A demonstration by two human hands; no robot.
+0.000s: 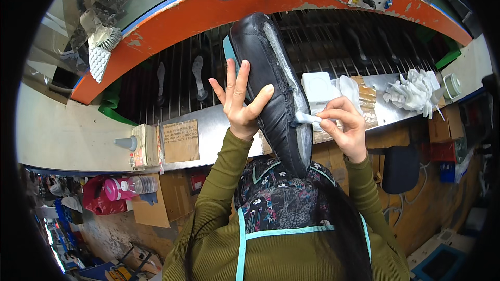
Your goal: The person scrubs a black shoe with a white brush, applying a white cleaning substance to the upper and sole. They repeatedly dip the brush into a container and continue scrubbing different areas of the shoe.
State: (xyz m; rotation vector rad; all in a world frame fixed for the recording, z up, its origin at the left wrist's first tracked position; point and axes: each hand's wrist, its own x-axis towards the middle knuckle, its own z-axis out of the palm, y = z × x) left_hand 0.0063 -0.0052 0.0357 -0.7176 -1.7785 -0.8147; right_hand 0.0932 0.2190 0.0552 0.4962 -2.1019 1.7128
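A black shoe upper [255,47] on its last stands tilted in front of me, toe end toward my apron. A pale grey band runs along its right-hand edge. My left hand [242,106] steadies the shoe from its left side, thumb across the black upper and the other fingers spread beside it. Between the thumb and fingers of my right hand [345,127] is a small white-handled brush [308,118]. Its tip touches the pale band near the toe half. A light blue piece [228,51] shows behind the shoe's upper left edge.
Metal conveyor rods [179,78] carry several soles beneath an orange edge [198,26]. Right of the shoe stand a white square container [316,87] and a heap of crumpled white paper [409,93]. Cardboard [179,140] lies on the metal ledge at left.
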